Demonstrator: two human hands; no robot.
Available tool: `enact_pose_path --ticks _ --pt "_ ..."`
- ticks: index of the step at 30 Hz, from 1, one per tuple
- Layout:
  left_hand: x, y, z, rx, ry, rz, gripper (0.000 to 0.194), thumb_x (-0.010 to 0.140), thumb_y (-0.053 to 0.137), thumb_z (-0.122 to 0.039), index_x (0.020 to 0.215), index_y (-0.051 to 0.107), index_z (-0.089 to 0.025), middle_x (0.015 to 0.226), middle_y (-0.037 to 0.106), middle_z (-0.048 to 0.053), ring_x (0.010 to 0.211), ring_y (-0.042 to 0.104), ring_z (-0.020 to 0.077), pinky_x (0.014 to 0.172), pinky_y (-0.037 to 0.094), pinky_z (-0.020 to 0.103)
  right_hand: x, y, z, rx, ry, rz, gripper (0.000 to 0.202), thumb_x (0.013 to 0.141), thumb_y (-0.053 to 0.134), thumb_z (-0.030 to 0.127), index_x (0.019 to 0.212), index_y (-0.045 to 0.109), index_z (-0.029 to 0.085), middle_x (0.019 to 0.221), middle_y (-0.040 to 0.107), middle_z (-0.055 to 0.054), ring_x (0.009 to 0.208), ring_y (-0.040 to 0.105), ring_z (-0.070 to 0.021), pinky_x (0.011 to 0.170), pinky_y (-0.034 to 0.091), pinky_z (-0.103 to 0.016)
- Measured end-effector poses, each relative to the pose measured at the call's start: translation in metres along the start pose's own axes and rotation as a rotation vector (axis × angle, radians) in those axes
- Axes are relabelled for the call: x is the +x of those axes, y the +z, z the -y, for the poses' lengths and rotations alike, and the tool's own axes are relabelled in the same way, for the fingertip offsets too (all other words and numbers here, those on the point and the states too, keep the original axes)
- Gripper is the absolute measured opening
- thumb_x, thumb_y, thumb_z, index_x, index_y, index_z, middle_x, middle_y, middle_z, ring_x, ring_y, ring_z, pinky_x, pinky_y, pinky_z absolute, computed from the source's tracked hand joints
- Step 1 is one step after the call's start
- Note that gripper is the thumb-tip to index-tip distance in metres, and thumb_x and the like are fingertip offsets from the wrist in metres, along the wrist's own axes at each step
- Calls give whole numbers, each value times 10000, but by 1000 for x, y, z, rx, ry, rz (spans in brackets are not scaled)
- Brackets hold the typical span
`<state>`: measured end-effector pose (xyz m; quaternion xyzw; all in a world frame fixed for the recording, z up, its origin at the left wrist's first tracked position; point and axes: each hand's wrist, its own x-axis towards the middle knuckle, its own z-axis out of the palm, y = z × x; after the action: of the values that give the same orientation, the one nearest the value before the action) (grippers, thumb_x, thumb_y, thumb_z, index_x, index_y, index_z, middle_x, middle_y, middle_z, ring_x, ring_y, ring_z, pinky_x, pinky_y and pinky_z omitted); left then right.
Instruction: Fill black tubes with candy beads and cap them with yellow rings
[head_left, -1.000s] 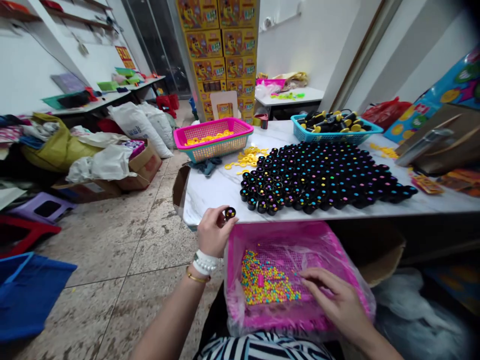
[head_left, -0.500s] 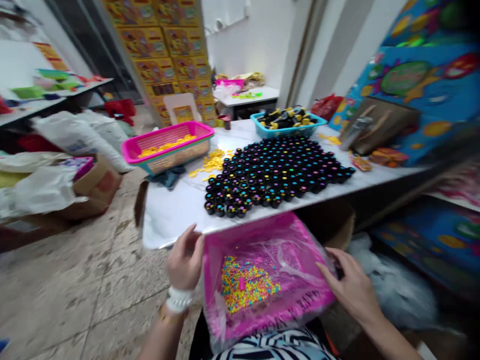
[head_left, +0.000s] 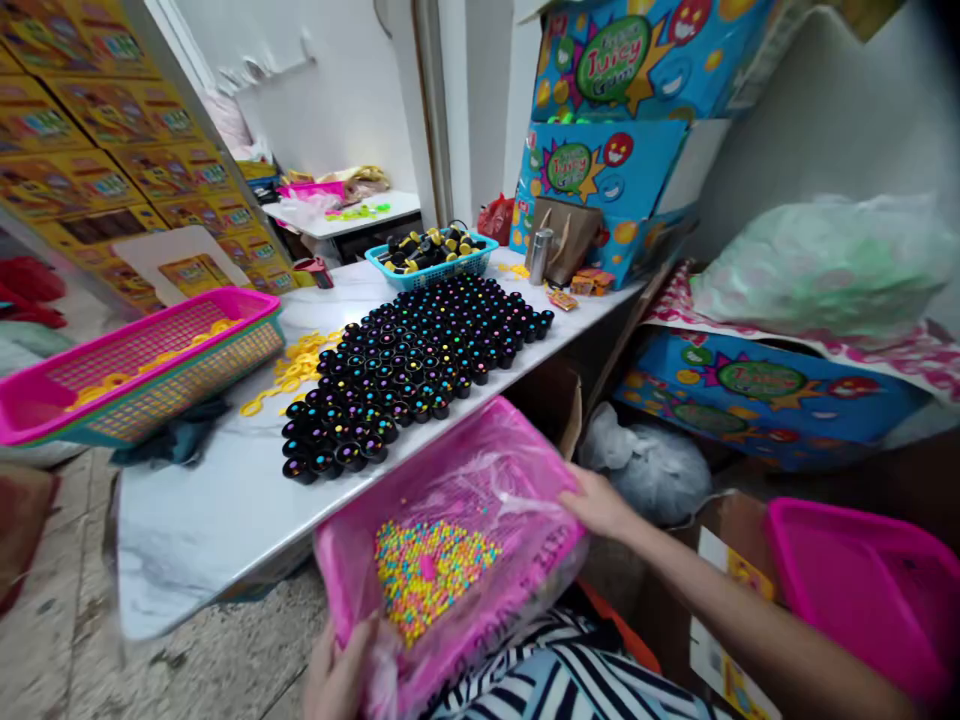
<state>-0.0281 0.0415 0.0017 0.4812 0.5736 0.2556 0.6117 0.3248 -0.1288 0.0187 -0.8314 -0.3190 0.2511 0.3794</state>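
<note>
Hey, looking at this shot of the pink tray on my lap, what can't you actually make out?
Head view only:
- Left hand: cut off by the bottom edge; fingers partly behind the plastic-wrapped pink tray.
- Right hand: fingertips hidden behind the tray's far edge.
- Colourful beads: too small and blurred to count.
- Black caps: fillings too small to identify.

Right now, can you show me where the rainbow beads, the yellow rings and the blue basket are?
rainbow beads (head_left: pixel 431 570): head view, middle of the heap in the pink tray.
yellow rings (head_left: pixel 300 362): head view, middle of the loose pile on the table.
blue basket (head_left: pixel 442 270): head view, its front wall.
</note>
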Motion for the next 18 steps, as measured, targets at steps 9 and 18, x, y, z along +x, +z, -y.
enact_pose_path --ticks 9,18 --pt "4 155 -17 -149 17 428 274 598 712 -271 817 632 -128 656 678 16 601 638 180 605 496 291 -46 -76 -33 665 337 -346 436 853 583 538 1196 513 279 1104 692 -72 896 689 -199 735 564 -349" --pt "-17 231 -30 41 205 697 379 734 696 -419 976 637 -133 859 699 59 797 642 194 762 514 314 -47 -58 -26 815 428 -266 190 729 649 254 900 590 196 765 699 -16 647 661 -157 571 577 -301"
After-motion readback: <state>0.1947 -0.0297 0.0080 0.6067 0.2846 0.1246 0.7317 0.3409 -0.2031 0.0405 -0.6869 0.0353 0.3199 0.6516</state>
